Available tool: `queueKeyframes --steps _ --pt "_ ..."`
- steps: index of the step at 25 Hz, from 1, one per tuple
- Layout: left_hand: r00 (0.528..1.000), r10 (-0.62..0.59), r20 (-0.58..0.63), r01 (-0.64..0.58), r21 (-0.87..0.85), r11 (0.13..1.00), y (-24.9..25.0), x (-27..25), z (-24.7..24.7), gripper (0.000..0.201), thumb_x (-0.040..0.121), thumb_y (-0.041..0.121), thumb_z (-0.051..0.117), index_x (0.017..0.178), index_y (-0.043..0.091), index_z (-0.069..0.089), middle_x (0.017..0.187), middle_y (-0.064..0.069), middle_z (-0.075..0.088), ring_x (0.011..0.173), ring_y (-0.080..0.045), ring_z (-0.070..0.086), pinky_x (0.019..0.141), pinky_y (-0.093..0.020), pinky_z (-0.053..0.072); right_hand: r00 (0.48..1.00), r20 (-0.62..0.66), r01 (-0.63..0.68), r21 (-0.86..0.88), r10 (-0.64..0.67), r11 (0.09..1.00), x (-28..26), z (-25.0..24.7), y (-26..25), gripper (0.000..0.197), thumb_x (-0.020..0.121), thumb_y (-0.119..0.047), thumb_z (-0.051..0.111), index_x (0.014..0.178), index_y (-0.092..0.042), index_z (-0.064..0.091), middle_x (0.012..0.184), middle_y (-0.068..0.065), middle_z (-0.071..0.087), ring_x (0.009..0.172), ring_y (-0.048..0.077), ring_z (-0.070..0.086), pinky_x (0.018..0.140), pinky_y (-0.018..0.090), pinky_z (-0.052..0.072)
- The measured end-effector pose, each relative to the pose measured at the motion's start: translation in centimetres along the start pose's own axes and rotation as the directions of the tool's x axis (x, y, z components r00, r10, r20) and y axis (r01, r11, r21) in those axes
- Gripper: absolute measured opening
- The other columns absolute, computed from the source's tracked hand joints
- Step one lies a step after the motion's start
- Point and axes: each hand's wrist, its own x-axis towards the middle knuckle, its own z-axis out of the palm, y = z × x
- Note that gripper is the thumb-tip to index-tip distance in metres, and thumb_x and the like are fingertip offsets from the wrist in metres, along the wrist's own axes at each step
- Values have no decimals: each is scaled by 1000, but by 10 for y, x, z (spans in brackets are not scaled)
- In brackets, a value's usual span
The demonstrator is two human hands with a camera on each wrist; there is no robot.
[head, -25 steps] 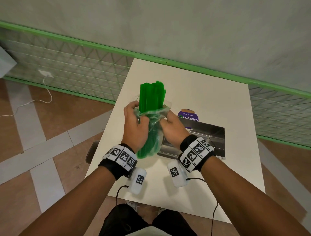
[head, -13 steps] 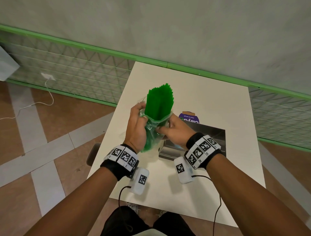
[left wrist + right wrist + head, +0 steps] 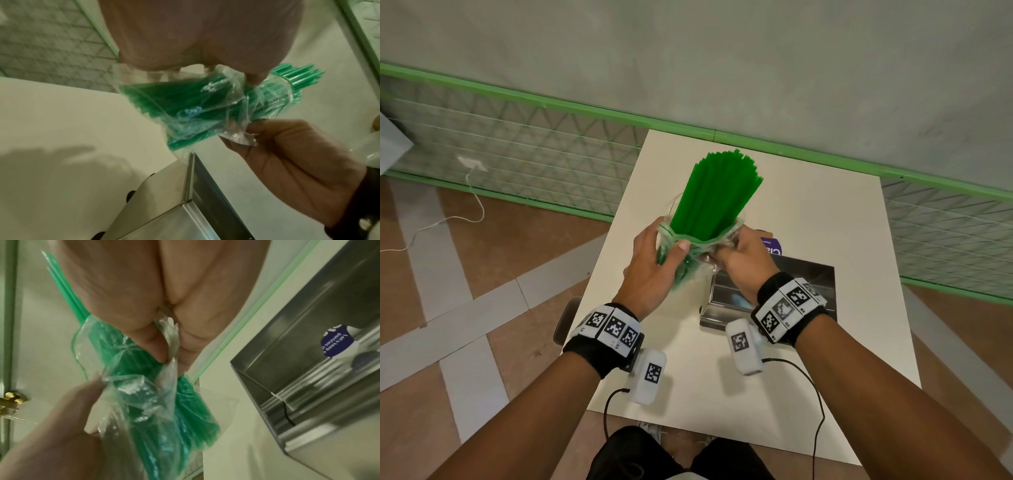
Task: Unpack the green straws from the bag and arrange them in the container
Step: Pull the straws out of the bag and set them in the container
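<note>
My left hand (image 3: 650,263) and right hand (image 3: 743,260) pinch the clear bag (image 3: 688,253), baring green straws (image 3: 714,195) for the steel container (image 3: 822,274).

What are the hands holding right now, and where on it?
Both the left hand and right hand grip the clear plastic bag near its open mouth, with green straws sticking out.

My white table (image 3: 808,240) stands against a grey wall (image 3: 722,61) with green-trimmed mesh fence (image 3: 517,150); brown floor (image 3: 448,308) below.

We wear 2 black wristbands (image 3: 604,337) tiled with black-and-white markers, behind the fingers; white cabled camera pods (image 3: 649,375) hang beneath.
</note>
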Motion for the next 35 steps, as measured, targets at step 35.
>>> queueKeyframes --steps 35 --pt "726 -228 648 -527 738 422 88 102 127 60 89 57 54 131 15 42 92 -2 54 86 -27 57 74 -34 46 894 81 -322 799 441 508 -34 -42 47 39 106 -18 36 133 1 55 109 22 72 99 32 72 96 41 56"
